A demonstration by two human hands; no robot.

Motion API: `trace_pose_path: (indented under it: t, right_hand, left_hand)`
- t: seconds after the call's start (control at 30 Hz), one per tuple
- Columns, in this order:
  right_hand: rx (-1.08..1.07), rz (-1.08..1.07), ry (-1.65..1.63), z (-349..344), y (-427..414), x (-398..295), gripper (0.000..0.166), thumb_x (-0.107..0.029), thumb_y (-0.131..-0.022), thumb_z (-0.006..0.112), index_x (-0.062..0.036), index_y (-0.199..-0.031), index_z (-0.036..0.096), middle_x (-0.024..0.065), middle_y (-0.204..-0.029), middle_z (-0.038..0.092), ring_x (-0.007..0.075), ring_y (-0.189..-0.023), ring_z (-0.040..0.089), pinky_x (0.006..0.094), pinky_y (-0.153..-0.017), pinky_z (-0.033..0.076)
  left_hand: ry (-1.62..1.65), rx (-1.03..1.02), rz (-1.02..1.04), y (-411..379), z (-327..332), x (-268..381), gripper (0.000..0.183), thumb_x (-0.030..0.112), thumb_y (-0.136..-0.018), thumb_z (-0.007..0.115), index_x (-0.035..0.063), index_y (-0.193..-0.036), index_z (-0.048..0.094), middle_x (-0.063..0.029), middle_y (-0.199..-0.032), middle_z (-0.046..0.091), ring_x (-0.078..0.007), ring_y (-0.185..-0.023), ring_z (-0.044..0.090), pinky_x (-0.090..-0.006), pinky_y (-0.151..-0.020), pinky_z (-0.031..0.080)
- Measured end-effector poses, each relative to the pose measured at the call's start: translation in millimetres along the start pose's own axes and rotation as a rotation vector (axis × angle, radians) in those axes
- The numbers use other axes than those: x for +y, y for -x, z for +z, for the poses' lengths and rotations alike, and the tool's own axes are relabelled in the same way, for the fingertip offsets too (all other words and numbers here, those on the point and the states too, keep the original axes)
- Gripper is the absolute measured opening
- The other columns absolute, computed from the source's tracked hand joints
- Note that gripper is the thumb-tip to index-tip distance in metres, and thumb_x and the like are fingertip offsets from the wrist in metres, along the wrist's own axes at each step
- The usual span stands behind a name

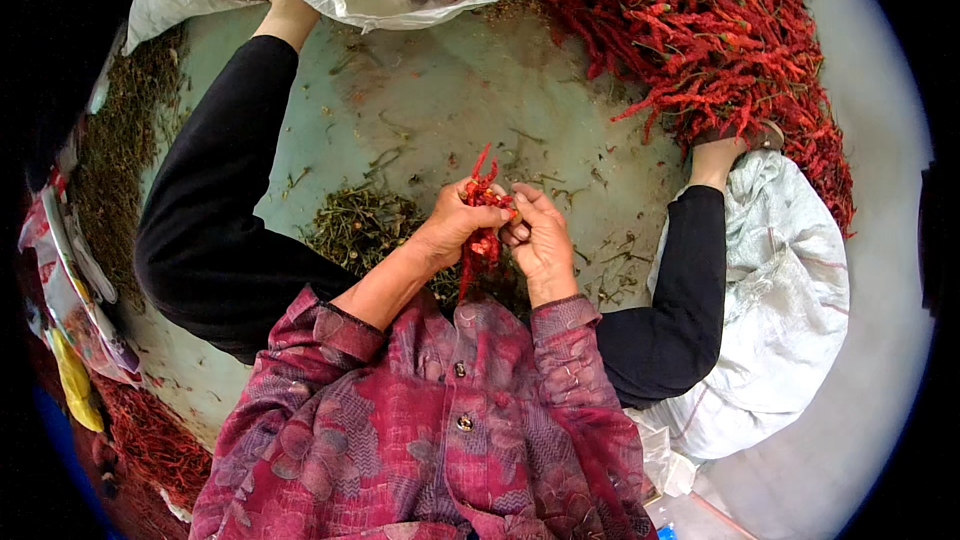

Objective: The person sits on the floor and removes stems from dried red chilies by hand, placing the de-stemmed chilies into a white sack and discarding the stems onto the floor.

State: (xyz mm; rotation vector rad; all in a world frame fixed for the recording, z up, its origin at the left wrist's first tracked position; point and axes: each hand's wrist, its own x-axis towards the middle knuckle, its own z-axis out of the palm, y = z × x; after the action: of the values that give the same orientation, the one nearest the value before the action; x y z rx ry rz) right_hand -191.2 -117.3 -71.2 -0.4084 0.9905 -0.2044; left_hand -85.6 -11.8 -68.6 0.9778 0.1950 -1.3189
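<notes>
Several wrinkled red dried chili peppers (482, 244) are bunched in my left hand (455, 221), which grips them in front of my lap. Their tips stick out above and below the fist. My right hand (538, 232) is close against the bunch, its thumb and fingertips pinched at the stem end of a chili. What exactly lies between those fingertips is too small to make out. Below the hands a heap of dry green-brown stems (367, 229) lies on the floor between my legs, partly hidden by my left forearm.
A large pile of red chilies (720, 37) lies at the upper right. An open white woven sack (450, 15) at the top holds more chilies. Another white sack (787, 315) lies beside my right leg. Stem debris (124, 157) and plastic bags (82, 307) lie left. Loose stems dot the floor (442, 82).
</notes>
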Motion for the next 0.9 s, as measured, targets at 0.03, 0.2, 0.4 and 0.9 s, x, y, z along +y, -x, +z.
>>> trace_pose_path:
  t: [0.03, 0.2, 0.4, 0.9]
  right_hand:
    - [0.007, 0.004, 0.001, 0.4, -0.3, 1.0, 0.014, -0.008, -0.087, 0.058, -0.0044, -0.101, 0.055, -0.0005, -0.067, 0.05, 0.0074, -0.049, 0.038, 0.0241, -0.045, 0.031]
    - [0.123, -0.134, 0.113, -15.1, -15.1, 3.4, 0.015, -0.01, -0.087, 0.059, -0.0034, -0.1, 0.055, -0.0002, -0.067, 0.05, 0.0068, -0.048, 0.038, 0.0234, -0.044, 0.031]
    - [0.174, -0.203, 0.184, -37.4, 11.0, -27.2, 0.015, -0.012, -0.088, 0.057, -0.0019, -0.098, 0.055, 0.0006, -0.065, 0.049, 0.0082, -0.047, 0.038, 0.0229, -0.042, 0.031]
    - [0.081, -0.041, 0.211, -48.2, -1.3, 4.0, 0.009, -0.01, -0.085, 0.059, -0.0031, -0.09, 0.058, 0.0037, -0.061, 0.051, 0.0092, -0.044, 0.041, 0.0238, -0.039, 0.032]
  left_hand:
    - [0.001, -0.008, -0.005, 0.1, -0.4, 0.4, 0.026, 0.002, -0.071, 0.071, 0.0045, -0.092, 0.056, -0.0042, -0.076, 0.063, -0.0121, -0.064, 0.058, -0.0275, -0.06, 0.047]
    - [-0.039, -0.143, -0.011, 8.3, 13.0, 4.9, 0.023, 0.003, -0.071, 0.072, 0.0036, -0.09, 0.058, -0.0048, -0.075, 0.063, -0.0131, -0.062, 0.059, -0.0272, -0.06, 0.048]
    - [-0.016, -0.089, 0.033, 5.1, 41.4, 24.0, 0.024, 0.003, -0.073, 0.071, 0.0047, -0.092, 0.057, -0.0071, -0.079, 0.064, -0.0163, -0.069, 0.062, -0.0301, -0.062, 0.051]
    - [-0.664, 0.358, 0.599, -81.7, 38.4, 297.9, 0.051, 0.033, -0.086, 0.062, -0.0079, -0.114, 0.051, -0.0168, -0.111, 0.058, -0.0253, -0.105, 0.056, -0.0396, -0.087, 0.046]
